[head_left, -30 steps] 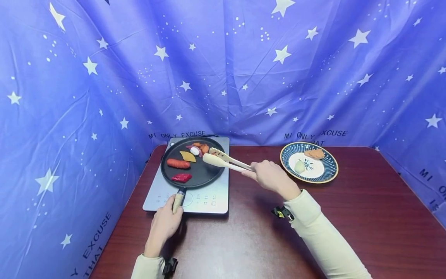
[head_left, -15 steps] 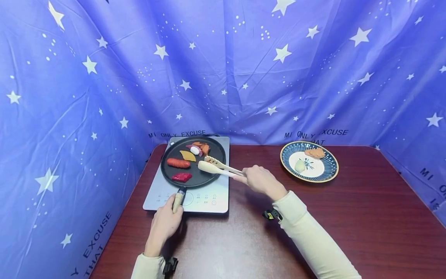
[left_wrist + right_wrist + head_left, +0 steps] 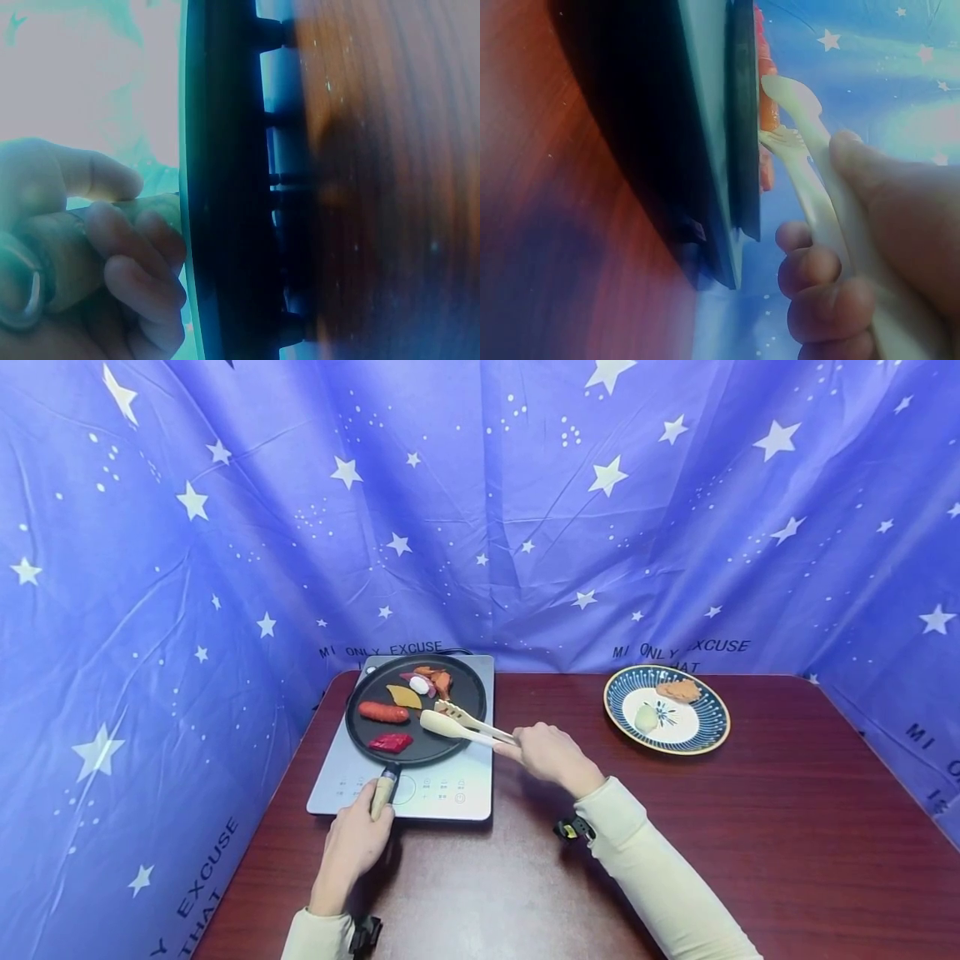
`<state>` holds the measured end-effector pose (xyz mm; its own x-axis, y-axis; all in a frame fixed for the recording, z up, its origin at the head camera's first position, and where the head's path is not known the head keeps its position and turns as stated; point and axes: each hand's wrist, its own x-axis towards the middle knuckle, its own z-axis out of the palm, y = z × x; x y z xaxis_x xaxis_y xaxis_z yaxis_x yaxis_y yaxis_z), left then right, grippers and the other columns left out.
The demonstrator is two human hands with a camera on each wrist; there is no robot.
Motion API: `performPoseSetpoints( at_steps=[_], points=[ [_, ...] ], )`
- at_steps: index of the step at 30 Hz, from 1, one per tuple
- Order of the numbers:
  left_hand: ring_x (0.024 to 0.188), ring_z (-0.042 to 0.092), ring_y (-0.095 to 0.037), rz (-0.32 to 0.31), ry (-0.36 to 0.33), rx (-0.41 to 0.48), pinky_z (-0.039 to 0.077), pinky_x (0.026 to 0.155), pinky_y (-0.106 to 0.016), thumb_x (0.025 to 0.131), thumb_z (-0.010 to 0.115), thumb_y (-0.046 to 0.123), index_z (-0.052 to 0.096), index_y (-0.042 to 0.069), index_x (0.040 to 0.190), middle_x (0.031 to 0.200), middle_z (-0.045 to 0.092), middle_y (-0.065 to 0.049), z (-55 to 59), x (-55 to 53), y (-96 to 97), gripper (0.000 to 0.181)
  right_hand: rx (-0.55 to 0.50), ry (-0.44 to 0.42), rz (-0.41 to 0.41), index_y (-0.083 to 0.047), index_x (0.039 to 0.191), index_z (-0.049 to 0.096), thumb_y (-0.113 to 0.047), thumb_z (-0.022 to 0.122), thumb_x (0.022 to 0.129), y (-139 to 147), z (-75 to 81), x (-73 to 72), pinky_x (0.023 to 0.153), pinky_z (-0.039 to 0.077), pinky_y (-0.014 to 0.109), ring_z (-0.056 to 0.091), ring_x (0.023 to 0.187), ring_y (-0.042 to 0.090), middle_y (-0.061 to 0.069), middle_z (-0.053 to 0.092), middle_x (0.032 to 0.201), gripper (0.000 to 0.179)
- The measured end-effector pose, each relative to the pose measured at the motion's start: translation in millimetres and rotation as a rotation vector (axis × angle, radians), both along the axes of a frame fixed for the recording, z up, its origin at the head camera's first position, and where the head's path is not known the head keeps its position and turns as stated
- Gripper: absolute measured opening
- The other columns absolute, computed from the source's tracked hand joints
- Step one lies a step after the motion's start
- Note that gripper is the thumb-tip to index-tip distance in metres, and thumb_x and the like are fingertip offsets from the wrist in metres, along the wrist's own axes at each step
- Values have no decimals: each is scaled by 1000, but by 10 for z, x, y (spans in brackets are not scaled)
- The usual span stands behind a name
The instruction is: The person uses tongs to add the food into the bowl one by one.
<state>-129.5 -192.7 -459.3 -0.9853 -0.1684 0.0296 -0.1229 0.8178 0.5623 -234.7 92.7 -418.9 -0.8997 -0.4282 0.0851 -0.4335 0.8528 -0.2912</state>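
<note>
In the head view my left hand grips the light wooden handle of a round black frying pan. The left wrist view shows its fingers curled round the handle. My right hand holds cream-coloured tongs, their tips parted above the right part of the pan. I cannot tell whether anything is between the tips. Inside the pan lie a sausage, a dark red piece, a yellow piece, a white-and-purple piece and orange-brown pieces, closest to the tongs.
The pan stands on a silver induction cooktop on a reddish-brown table. To the right, a blue-patterned plate bears a brown crusty piece and a pale green piece. A starry blue curtain surrounds the table.
My right hand with the tongs has moved left and toward me, away from the orange-brown pieces. The left hand, the pan and the food look much the same.
</note>
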Motion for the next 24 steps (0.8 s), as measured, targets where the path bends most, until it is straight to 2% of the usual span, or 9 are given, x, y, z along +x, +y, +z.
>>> performPoseSetpoints(
  at_steps=[14, 24],
  points=[
    [59, 51, -25, 4, -8, -2, 41, 56, -44, 87, 52, 25, 47, 12, 137, 67, 52, -8, -14, -8, 6, 52, 2, 26, -59, -14, 69, 56, -51, 51, 91, -112, -108, -5, 46, 39, 39, 47, 47, 21, 2, 46, 54, 44],
    [59, 50, -25, 6, -9, -3, 41, 56, -43, 87, 52, 26, 47, 12, 136, 66, 52, -8, -17, -10, 0, 52, 14, 24, -100, -12, 70, 55, -52, 51, 91, -226, -77, -19, 43, 38, 41, 48, 47, 24, 4, 47, 56, 46]
  ],
)
